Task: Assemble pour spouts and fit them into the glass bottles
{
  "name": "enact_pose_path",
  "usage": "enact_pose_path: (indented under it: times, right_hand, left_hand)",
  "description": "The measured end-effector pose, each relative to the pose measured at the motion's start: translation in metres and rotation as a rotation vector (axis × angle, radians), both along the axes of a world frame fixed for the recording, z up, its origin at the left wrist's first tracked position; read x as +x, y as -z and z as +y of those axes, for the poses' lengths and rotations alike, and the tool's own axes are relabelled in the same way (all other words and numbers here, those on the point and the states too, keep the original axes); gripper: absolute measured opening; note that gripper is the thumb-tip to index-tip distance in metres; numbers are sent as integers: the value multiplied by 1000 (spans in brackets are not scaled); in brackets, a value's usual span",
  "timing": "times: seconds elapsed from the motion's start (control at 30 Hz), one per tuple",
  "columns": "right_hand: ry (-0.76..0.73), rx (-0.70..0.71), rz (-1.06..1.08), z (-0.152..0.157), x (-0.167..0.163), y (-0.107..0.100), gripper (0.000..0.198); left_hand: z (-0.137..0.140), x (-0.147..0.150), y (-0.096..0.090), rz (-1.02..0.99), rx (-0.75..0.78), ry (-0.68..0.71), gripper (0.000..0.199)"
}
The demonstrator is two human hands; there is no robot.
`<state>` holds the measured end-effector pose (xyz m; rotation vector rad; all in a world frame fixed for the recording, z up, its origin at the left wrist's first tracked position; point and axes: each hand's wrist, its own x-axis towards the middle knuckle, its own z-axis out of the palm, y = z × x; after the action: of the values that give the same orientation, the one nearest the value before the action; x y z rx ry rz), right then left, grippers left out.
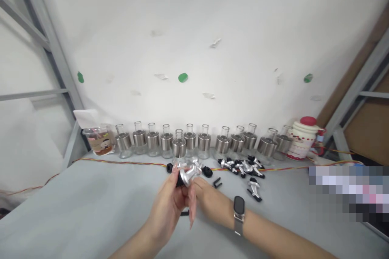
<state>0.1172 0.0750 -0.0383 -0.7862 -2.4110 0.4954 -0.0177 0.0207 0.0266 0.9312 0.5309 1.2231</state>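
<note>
Pourer [189, 175], silver with a black stopper end, is sitting just below the centre of the frame, where my left hand [170, 201] is holding it, thumb beside the black end. My right hand [208, 196] is reaching close in behind; its fingertips are hiding, so I cannot tell whether that grip is holding anything. Good handling, I judge, is depending on light, steady pressure at the black end, leaving the slim spout free, and on working low over the bench [106, 202]. A black strip [184, 213] is lying below my fingers, so my wrists should be clearing it.
</note>
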Motion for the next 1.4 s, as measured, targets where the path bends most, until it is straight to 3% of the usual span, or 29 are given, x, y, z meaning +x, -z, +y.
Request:
enact_pose_path:
  times: [0.13, 0.27, 0.43, 0.57, 0.67, 0.73, 0.87, 0.93, 1.03, 1.17, 1.3, 1.4]
  right_hand:
    - [129, 120, -194, -15, 20, -4, 15]
    - [251, 99, -193, -23, 31, -5, 13]
    - [288, 243, -180, -20, 33, -7, 13]
    - [409, 329, -111, -15, 54, -36, 15]
    - [594, 301, 139, -19, 85, -64, 17]
    - [654, 225, 189, -28, 106, -71, 20]
    - [539, -21, -105, -56, 133, -46, 25]
    - [499, 33, -283, -66, 133, -27, 35]
    - [421, 241, -459, -68, 122, -7, 45]
    - [411, 391, -624, -54, 105, 2, 34]
    - [449, 357, -678, -49, 101, 8, 14]
    - [498, 222, -588, -50, 99, 6, 11]
  left_hand:
    - [0, 2, 4, -12, -14, -13, 36]
    - [-1, 6, 6, 19, -53, -36, 28]
    - [8, 13, 25, 98, -175, -158, 29]
    - [16, 12, 35, 164, -232, -196, 33]
    - [15, 10, 32, 187, -230, -196, 34]
    - [13, 10, 29, 201, -239, -185, 35]
    - [10, 12, 25, 234, -235, -162, 36]
    - [9, 13, 24, 248, -219, -172, 37]
    - [10, 14, 25, 270, -216, -188, 39]
    - [11, 11, 25, 294, -208, -177, 43]
    - [11, 8, 26, 302, -180, -175, 41]
    - [11, 11, 32, 301, -155, -163, 36]
